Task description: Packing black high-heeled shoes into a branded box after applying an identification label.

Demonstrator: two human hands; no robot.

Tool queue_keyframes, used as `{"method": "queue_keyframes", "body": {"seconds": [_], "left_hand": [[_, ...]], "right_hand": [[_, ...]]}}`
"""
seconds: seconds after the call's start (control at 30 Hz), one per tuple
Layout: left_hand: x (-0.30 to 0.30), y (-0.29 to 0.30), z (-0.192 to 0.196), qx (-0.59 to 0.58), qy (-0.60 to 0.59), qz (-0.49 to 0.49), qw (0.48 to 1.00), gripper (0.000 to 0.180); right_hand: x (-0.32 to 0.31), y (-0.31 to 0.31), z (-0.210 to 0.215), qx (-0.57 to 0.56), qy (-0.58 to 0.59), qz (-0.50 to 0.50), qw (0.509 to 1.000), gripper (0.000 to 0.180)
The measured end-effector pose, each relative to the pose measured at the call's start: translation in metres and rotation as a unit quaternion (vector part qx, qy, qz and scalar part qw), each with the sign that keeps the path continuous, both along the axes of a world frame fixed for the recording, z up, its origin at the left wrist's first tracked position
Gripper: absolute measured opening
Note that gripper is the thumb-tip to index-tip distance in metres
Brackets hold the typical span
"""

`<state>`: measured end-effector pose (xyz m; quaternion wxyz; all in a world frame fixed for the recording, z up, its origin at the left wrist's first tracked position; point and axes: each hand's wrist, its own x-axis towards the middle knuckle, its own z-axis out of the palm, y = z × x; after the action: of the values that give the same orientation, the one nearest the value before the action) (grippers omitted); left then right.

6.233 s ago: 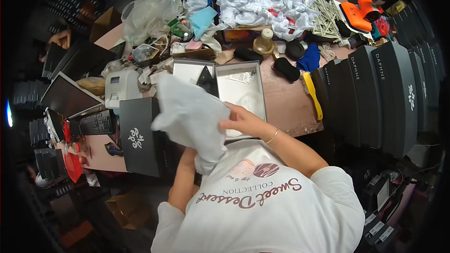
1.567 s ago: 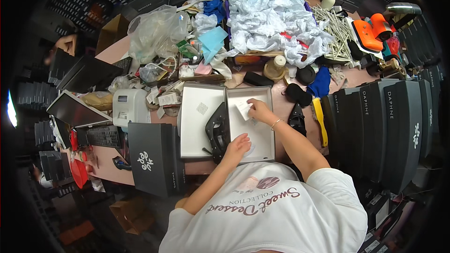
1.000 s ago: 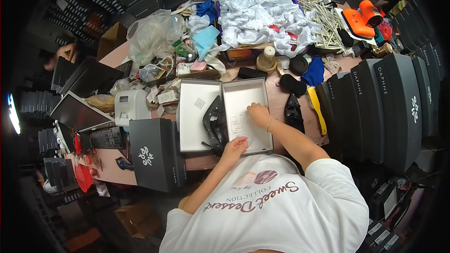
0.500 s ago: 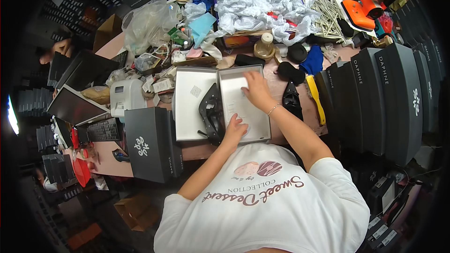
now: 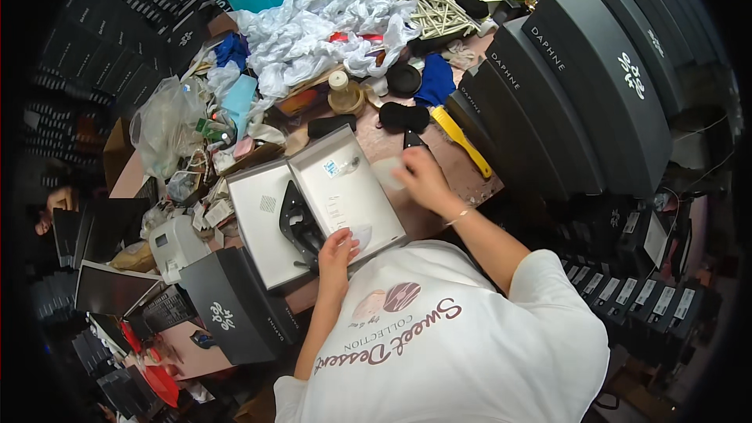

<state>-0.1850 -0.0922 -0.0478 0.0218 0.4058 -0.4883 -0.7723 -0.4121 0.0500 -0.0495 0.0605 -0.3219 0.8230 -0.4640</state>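
Observation:
An open grey shoe box lies in two white-lined halves on the table. In its left half rests a black studded shoe; the right half has a small packet and a printed label on its floor. My left hand is at the near edge, fingers closed on a thin translucent white piece. Just right of the box, my right hand pinches a second translucent piece. Beyond that hand a second black shoe shows, partly hidden.
Grey shoe boxes stand in a row on the right, with another box at left. A yellow-handled tool, a jar, crumpled white paper and white sticks crowd the back. A white device stands left.
My view has swung right. My right hand has left the box's right half and now holds a translucent piece beside it. Translucent material now shows at my left hand too.

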Motion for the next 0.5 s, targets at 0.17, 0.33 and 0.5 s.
{"method": "queue_keyframes", "body": {"seconds": [0.17,0.33,0.5], "left_hand": [[-0.038,0.013,0.010,-0.027,0.058,-0.091,0.994,0.041],[-0.076,0.024,-0.009,-0.010,0.076,-0.020,0.997,0.062],[-0.077,0.016,0.038,0.332,0.126,0.060,0.933,0.059]], "right_hand": [[-0.010,0.099,-0.066,-0.018,-0.437,-0.059,0.897,0.025],[0.022,0.064,0.004,-0.085,-0.541,-0.075,0.834,0.027],[0.060,0.023,0.059,-0.046,-0.484,0.167,0.858,0.026]]}}
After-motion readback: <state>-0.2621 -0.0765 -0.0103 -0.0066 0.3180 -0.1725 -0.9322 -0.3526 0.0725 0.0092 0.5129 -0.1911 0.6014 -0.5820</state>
